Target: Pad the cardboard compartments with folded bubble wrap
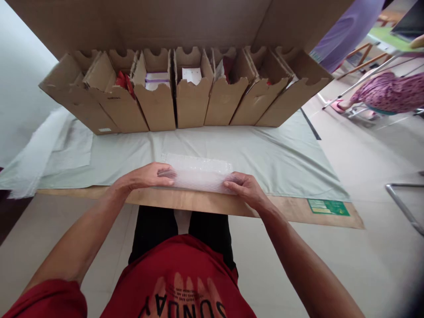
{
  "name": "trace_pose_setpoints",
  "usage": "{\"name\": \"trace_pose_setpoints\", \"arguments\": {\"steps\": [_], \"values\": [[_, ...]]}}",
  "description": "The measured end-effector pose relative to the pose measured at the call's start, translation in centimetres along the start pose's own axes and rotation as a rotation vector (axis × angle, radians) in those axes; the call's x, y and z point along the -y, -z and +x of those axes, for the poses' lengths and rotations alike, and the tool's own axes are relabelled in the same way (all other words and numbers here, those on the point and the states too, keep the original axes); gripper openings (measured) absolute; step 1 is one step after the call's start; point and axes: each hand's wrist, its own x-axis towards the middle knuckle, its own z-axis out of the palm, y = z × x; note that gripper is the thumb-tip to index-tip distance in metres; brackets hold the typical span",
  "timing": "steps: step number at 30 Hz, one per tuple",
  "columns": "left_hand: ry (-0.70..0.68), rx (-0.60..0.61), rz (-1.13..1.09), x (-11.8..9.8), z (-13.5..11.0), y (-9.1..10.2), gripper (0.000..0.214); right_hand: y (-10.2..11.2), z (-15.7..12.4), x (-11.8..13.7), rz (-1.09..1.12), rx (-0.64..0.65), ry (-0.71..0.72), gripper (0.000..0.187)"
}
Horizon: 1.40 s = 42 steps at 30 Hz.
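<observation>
A strip of bubble wrap (202,174), partly rolled or folded along its near side, lies on the cloth close to the table's front edge. My left hand (150,175) grips its left end, thumb on the near side and fingers tucked behind. At the other end, my right hand (243,185) pinches the wrap in the same way, its fingers partly hidden. Whether anything lies inside the wrap I cannot tell.
Several cardboard bins (192,106) stand in a row at the back, some holding small packets and boxes. More bubble wrap (39,150) hangs over the table's left side. A pale green cloth (281,168) covers the wooden table (198,201). Another person (387,92) is at the right.
</observation>
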Motion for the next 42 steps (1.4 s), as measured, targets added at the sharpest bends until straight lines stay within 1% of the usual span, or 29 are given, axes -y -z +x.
{"name": "trace_pose_setpoints", "arguments": {"steps": [2,3,4,6,8,10,12,15,19,21,24,27,29,31,32,33,35,36,37,38,39,40,41,42], "values": [[0.027,-0.001,-0.167,1.4,-0.8,0.0,0.045,-0.4,0.4,-0.3,0.012,-0.038,-0.006,0.029],[0.041,-0.008,-0.233,1.9,-1.1,-0.2,0.047,-0.6,0.5,-0.4,0.008,-0.054,-0.011,0.029],[0.054,-0.051,-0.269,2.4,-1.3,-0.6,0.044,-0.8,0.7,-0.5,0.004,-0.073,-0.016,0.028],[0.073,-0.183,-0.299,2.9,-1.2,-1.6,0.034,-1.1,1.0,-0.9,0.002,-0.126,-0.033,0.028],[0.084,-0.342,-0.289,2.9,-0.7,-2.7,0.027,-1.4,1.1,-1.2,0.003,-0.196,-0.047,0.030],[0.094,-0.454,-0.257,2.6,0.1,-3.4,0.025,-1.6,1.0,-1.4,0.011,-0.282,-0.048,0.030],[0.113,-0.526,-0.211,2.4,1.0,-3.9,0.022,-1.8,0.7,-1.4,0.003,-0.341,-0.050,0.031],[0.170,-0.605,-0.133,2.3,2.1,-4.1,0.015,-2.1,0.3,-1.3,-0.088,-0.400,-0.050,0.042],[0.255,-0.620,-0.003,2.2,3.2,-4.3,0.009,-2.9,0.8,-1.6,-0.244,-0.528,-0.027,0.051],[0.302,-0.600,0.080,2.0,3.6,-4.3,0.010,-3.4,1.2,-1.8,-0.303,-0.582,-0.030,0.055],[0.367,-0.545,0.285,1.2,4.1,-4.2,0.013,-4.1,1.6,-2.2,-0.407,-0.643,-0.045,0.058],[0.419,-0.480,0.481,0.3,4.4,-4.0,0.019,-4.7,1.7,-2.4,-0.548,-0.663,-0.059,0.056],[0.449,-0.453,0.553,-0.2,4.5,-4.0,0.024,-5.0,1.8,-2.4,-0.638,-0.657,-0.067,0.056],[0.469,-0.452,0.594,-0.6,4.4,-4.0,0.027,-5.2,1.8,-2.4,-0.710,-0.646,-0.075,0.055],[0.468,-0.470,0.607,-0.7,4.3,-4.2,0.029,-5.3,1.8,-2.4,-0.738,-0.640,-0.077,0.055],[0.456,-0.506,0.618,-0.8,4.2,-4.4,0.030,-5.4,1.8,-2.4,-0.761,-0.635,-0.075,0.054],[0.381,-0.639,0.640,-1.1,3.8,-5.2,0.039,-5.5,1.8,-2.4,-0.792,-0.623,-0.067,0.054],[0.310,-0.710,0.651,-1.3,3.6,-5.9,0.045,-5.5,1.8,-2.4,-0.802,-0.619,-0.064,0.054],[0.221,-0.756,0.662,-1.5,3.4,-6.6,0.050,-5.6,1.8,-2.4,-0.810,-0.616,-0.063,0.053],[0.126,-0.761,0.674,-1.8,3.2,-7.5,0.053,-5.6,1.9,-2.5,-0.816,-0.614,-0.064,0.053],[0.044,-0.722,0.683,-2.0,3.1,-8.4,0.053,-5.6,1.9,-2.5,-0.820,-0.613,-0.068,0.053],[-0.011,-0.649,0.688,-2.2,3.0,-9.2,0.052,-5.6,1.9,-2.5,-0.825,-0.609,-0.073,0.053],[-0.032,-0.560,0.690,-2.3,3.0,-10.0,0.051,-5.5,1.9,-2.5,-0.830,-0.601,-0.079,0.053],[-0.023,-0.478,0.686,-2.3,3.1,-10.5,0.050,-5.4,1.8,-2.4,-0.841,-0.587,-0.086,0.053]]}}
